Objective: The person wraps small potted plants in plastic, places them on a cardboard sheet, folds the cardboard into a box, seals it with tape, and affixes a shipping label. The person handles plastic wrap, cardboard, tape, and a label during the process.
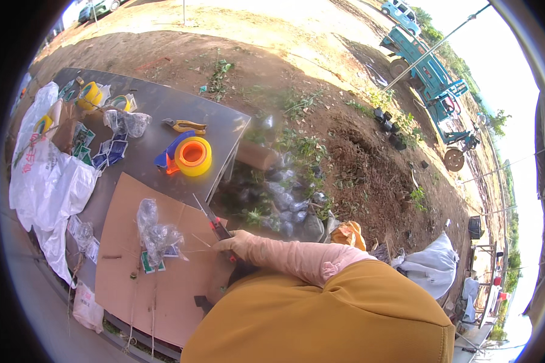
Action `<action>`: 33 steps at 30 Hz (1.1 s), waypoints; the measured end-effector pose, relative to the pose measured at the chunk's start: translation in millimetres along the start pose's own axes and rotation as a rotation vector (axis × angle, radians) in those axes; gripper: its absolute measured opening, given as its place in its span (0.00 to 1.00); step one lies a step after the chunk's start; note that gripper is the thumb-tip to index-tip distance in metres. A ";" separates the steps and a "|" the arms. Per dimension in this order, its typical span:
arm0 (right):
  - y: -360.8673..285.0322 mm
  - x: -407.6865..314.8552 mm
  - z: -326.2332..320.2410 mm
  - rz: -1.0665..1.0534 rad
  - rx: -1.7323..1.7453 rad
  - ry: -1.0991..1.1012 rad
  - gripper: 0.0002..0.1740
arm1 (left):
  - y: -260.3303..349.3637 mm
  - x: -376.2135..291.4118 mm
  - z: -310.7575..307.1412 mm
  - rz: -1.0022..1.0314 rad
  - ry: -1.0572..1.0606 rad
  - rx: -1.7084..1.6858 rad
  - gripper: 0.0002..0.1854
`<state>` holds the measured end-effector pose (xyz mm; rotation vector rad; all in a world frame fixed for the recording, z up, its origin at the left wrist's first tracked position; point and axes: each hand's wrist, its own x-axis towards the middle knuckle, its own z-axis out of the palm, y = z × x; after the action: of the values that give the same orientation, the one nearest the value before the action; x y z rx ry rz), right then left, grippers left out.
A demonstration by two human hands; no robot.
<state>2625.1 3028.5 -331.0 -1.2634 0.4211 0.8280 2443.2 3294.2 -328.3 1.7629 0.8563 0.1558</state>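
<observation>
My right hand (234, 245), in a pink sleeve, is closed around a black and red utility knife (219, 228) over the right edge of a cardboard sheet (118, 290). The knife's long blade points up and left. My left hand is out of view. On the cardboard lie plastic-wrapped bundles (156, 236) with thin stems reaching towards the near edge, beside small green packets (147, 263). Farther back on the grey table (163, 104) sit a yellow tape roll (202, 156) in a blue and orange dispenser (168, 159) and yellow-handled pruning shears (188, 126).
A white plastic bag (54, 181) drapes over the table's left side, near more yellow tape (90, 96) and blue packets (111, 152). Beyond the right edge lie leafy cuttings (309, 149) and plastic-wrapped bundles (284, 199) on the ground. A white sack (429, 267) stands right.
</observation>
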 end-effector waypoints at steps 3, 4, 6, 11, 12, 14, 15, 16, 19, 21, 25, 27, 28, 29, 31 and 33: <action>-0.6 19.0 20.5 -0.035 0.095 0.050 0.16 | -22.4 8.9 -20.9 -0.185 0.149 -0.212 0.32; -3.3 22.8 25.4 -0.035 0.103 0.081 0.16 | -30.7 10.5 -30.8 -0.254 0.206 -0.284 0.32; -8.8 22.9 32.6 0.011 0.038 0.188 0.16 | -49.1 13.1 -50.2 -0.378 0.331 -0.430 0.32; -28.1 5.3 31.6 -0.142 0.109 0.302 0.13 | -107.2 -26.0 -123.8 -0.554 0.732 -0.913 0.34; -31.5 3.3 26.4 -0.329 0.287 0.243 0.14 | -118.3 -45.1 -136.2 -0.554 0.828 -1.028 0.34; -43.3 6.6 3.5 -0.051 0.286 0.325 0.14 | -135.7 -66.2 -158.0 -0.506 0.958 -1.252 0.34; -48.9 21.3 1.9 -0.238 0.218 0.349 0.15 | -140.1 -77.0 -167.2 -0.449 0.993 -1.345 0.34; -59.6 36.3 -15.7 -0.218 0.256 0.283 0.19 | -138.5 -83.3 -173.3 -0.422 1.010 -1.451 0.35; -74.3 67.1 -46.7 -0.042 0.117 0.259 0.19 | -119.6 -103.9 -193.1 -0.168 1.039 -1.522 0.32; -76.8 78.6 -56.6 -0.024 0.126 0.199 0.18 | -103.3 -111.7 -208.2 -0.110 0.990 -1.538 0.29; -88.3 59.4 -61.6 -0.190 -0.295 0.438 0.21 | -84.5 -130.9 -223.0 -0.006 0.860 -1.652 0.25; -99.0 41.2 -54.1 -0.417 -0.430 0.535 0.22 | -84.5 -138.0 -230.2 0.057 0.851 -1.661 0.23; -106.0 33.0 -46.1 -0.508 -0.558 0.566 0.23 | -84.6 -141.4 -233.7 0.076 0.862 -1.647 0.23; -110.3 23.1 -37.2 -0.599 -0.684 0.603 0.23 | -85.7 -144.5 -237.6 0.097 0.856 -1.632 0.23; -109.9 10.5 -1.0 -0.682 -0.506 0.451 0.20 | -84.8 -149.7 -249.5 0.122 0.915 -1.706 0.23; -106.4 -5.4 46.1 -0.632 -0.308 0.188 0.20 | -81.7 -156.9 -263.5 0.083 0.942 -1.844 0.23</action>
<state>2693.5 3062.6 -243.6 -1.6456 0.0235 0.2380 2158.8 3413.3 -252.9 -0.1280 0.7214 1.3803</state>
